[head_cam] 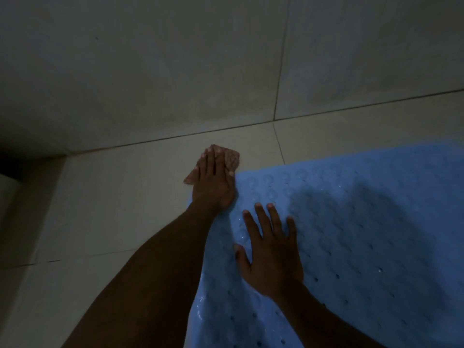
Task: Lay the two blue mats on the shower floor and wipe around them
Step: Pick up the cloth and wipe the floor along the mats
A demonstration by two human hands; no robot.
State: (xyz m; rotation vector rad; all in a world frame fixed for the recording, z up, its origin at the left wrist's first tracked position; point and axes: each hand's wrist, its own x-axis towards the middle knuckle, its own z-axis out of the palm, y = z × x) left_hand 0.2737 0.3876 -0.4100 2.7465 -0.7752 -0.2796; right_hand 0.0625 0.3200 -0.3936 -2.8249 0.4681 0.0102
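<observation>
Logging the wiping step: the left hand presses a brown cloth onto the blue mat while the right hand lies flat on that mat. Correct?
Not quite. In the head view the left hand presses the brown cloth onto the tile floor beside the corner of the blue mat, not onto the mat. The right hand does lie flat on the mat.

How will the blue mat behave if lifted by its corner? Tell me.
Probably floppy: the blue mat looks thin, with a wavy edge. Likely slippery, since droplets glint near the right hand. Its round suction cups may resist sliding.
</observation>
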